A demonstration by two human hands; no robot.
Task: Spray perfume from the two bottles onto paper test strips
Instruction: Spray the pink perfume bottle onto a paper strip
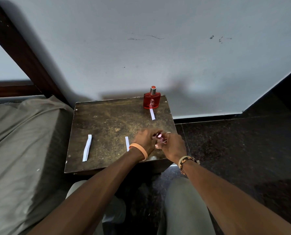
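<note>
1. The left hand [145,139] and right hand [172,146] were curled together around a small pink bottle [158,136] over the worktop's [110,122] near right part.
2. A near strip [127,143] lay beside the left wrist, and a bent strip [87,148] lay farther left.
3. The red bottle [151,100] stood upright at the far edge, with a far strip [152,114] just before it.

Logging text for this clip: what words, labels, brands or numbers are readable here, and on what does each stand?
"RED" above "ZX": front of the red perfume bottle.
Logo above and fine print below those words on the same bottle: too small to read.
Markings on the woven wristband: not legible.
On the pink bottle, gripped by the left hand and right hand: mostly hidden, no text shows.
On the paper strips: no writing shows.
</note>
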